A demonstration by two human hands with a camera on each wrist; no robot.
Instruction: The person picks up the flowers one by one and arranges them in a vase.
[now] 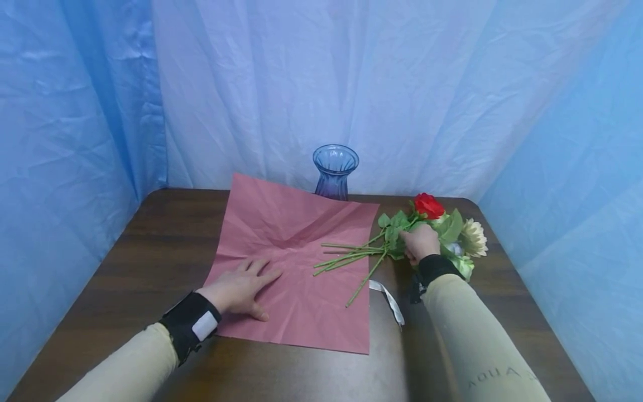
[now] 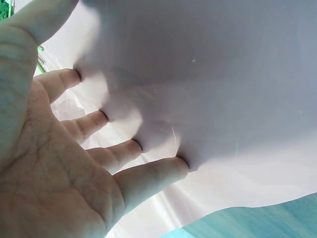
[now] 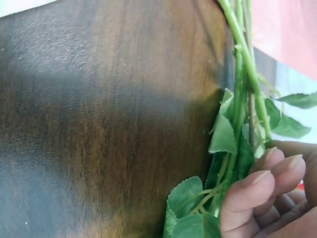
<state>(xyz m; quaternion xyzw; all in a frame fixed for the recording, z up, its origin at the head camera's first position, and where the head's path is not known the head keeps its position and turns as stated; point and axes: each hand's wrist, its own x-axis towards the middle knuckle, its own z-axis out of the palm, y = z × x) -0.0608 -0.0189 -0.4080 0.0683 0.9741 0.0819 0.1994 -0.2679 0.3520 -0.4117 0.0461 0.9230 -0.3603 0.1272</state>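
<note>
My left hand rests on a creased sheet of pink wrapping paper with its fingers spread; in the left wrist view, its fingertips press against the sheet. At the right, my right hand grips a bunch of artificial flowers by the leafy upper stems, its fingers curled in the right wrist view. A red rose and a cream sunflower-like bloom show beyond that hand. The bare green stem ends point left over the paper's right side. The hand hides part of the bunch.
A blue glass vase stands behind the paper's far edge, its lower part hidden. A white ribbon lies by the paper's right edge. The dark wooden table is bordered by pale blue curtains at the back and sides.
</note>
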